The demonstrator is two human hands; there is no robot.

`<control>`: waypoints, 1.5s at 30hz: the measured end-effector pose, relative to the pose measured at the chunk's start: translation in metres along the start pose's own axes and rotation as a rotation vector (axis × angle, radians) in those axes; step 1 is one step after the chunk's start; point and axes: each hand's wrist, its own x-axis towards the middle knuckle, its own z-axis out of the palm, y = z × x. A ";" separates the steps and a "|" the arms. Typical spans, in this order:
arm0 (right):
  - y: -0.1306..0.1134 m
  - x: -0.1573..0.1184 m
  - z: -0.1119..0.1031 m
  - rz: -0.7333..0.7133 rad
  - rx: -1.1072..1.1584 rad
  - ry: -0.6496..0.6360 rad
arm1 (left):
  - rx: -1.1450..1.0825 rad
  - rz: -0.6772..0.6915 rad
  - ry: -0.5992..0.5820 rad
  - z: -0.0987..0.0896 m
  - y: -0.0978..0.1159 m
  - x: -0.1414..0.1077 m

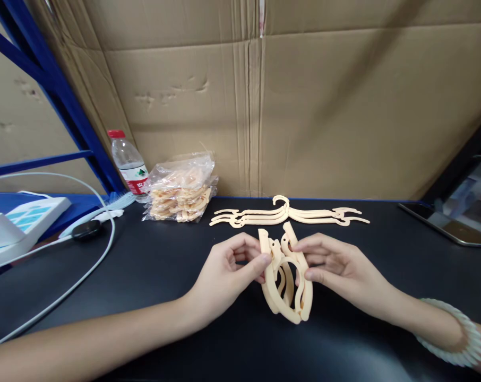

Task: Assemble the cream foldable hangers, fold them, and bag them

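Observation:
Between my two hands is a cream plastic folding hanger [282, 307], folded up into a compact shape, with its lower end toward me. My left hand [240, 262] pinches its left arm between thumb and fingers. My right hand [332, 265] grips the right arm the same way, thumb on the near side. Whether it is a single hanger or more than one pressed together I cannot tell. Just beyond my hands lie several unfolded cream hangers [264, 216], stacked flat with a hook pointing up.
Clear bags of folded hangers [180, 193] are piled at the back left, beside a red-capped water bottle [128, 162]. A white cable [112, 228] loops across the left side. A tablet-like device [443, 225] lies at the right. A cardboard wall [344, 106] closes off the back.

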 end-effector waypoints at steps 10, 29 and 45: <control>-0.006 0.001 -0.004 -0.131 -0.185 0.084 | -0.022 -0.069 0.048 -0.002 0.000 0.000; -0.005 -0.003 0.002 -0.048 -0.226 -0.102 | 0.062 0.002 -0.051 0.002 -0.004 -0.001; 0.000 0.001 -0.040 0.157 -0.380 0.101 | 0.903 0.445 -0.478 -0.006 -0.008 -0.017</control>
